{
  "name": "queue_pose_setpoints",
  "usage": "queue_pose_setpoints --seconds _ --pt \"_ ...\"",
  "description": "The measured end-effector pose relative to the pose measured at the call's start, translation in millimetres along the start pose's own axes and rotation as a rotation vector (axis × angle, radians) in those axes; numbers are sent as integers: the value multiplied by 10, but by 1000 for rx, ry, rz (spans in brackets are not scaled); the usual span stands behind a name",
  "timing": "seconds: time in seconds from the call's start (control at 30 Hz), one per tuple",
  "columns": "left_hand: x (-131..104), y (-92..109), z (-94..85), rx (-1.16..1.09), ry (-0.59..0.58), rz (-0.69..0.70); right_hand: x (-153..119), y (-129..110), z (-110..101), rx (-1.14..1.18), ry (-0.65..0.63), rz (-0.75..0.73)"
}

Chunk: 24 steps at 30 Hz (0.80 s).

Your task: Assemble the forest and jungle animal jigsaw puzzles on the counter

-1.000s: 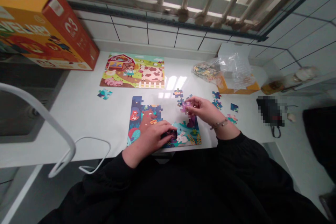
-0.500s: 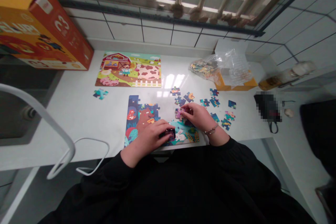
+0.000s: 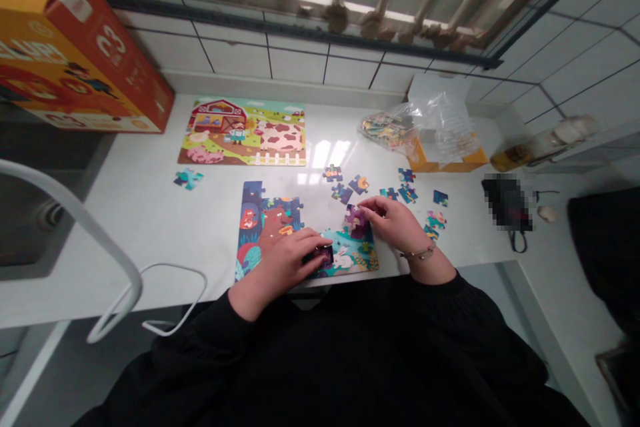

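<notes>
The partly built jigsaw puzzle [image 3: 273, 223], showing a brown bear, a red animal in a dark blue hollow and a white rabbit on teal, lies flat on the bench [image 3: 135, 227], its upper middle open and its lower middle partly hidden under the left hand [image 3: 287, 260]. A purple puzzle piece [image 3: 354, 215] sits at its upper right, touched by the right hand's fingertips; whether it is locked in is unclear. Loose, mostly blue puzzle pieces [image 3: 342, 193] lie just beyond and to the right.

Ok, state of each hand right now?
Left hand: fingers bent over the bear puzzle; grip can't be told.
Right hand: fingertips at a purple piece; firm grip can't be told.
</notes>
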<state>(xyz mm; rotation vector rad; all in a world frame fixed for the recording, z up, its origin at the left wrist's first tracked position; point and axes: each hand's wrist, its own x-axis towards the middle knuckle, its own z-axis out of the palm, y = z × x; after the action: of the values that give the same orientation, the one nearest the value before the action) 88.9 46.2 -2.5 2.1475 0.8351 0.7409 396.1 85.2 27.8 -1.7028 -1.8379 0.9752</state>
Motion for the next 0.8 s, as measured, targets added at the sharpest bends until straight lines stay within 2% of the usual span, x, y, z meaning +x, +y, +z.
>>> queue_pose_setpoints --seconds 0.3,0.57,0.8 --pt "7 -19 62 134 78 -2 -214 130 -81 -79 -23 19" --pt "16 -29 66 162 100 9 -326 216 -53 -94 -57 48" --pt "14 -32 75 180 131 23 -451 160 -85 -210 55 -116"
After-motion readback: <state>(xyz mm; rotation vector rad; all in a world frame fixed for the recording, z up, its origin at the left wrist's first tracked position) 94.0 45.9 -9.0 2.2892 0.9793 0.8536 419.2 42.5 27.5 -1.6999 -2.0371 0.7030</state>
